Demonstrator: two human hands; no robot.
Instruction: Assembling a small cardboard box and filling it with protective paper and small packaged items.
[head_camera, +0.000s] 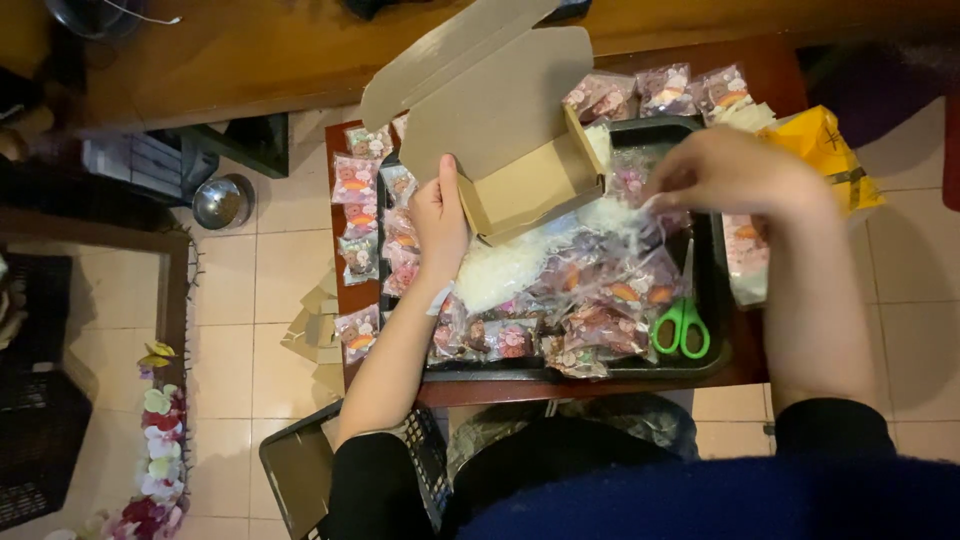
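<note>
- The tray (715, 300) sits on the desk (780, 80) before me.
- The box (520, 185) rests on the tray's far left part, lid open.
- Packets (590, 300) are heaped in the tray below the box.
- Scissors (682, 325) lie at the tray's near right.

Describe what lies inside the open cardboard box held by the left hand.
The cardboard box shows only its bare brown floor. The left hand grips its near wall, which hides the near inside edge.

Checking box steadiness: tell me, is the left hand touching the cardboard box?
Touching. The head view shows the left hand pressed against the open cardboard box, thumb on its wall.
</note>
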